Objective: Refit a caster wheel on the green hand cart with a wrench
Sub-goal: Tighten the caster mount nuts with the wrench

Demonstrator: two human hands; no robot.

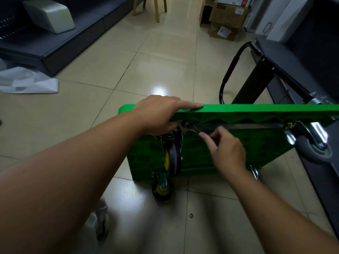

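Observation:
The green hand cart (256, 110) stands on its side on the tiled floor, underside facing me. A caster wheel (173, 158) with a yellow hub sits at its upper left corner. My left hand (159, 114) grips the cart's top edge by that corner, index finger stretched along the rim and thumb under it near the caster's mount. A metal wrench (192, 128) has its jaw at the caster's bolt. My right hand (226, 149) pinches the wrench's handle. A second yellow-hubbed caster (162, 188) touches the floor below. A grey caster (311, 145) is on the right.
A loose nut (191, 215) lies on the floor near me. The cart's black folded handle (229, 70) juts behind it. A dark cabinet (311, 61) stands at right, cardboard boxes (225, 17) at the back, a dark bench (55, 39) and white plastic wrap (27, 81) at left.

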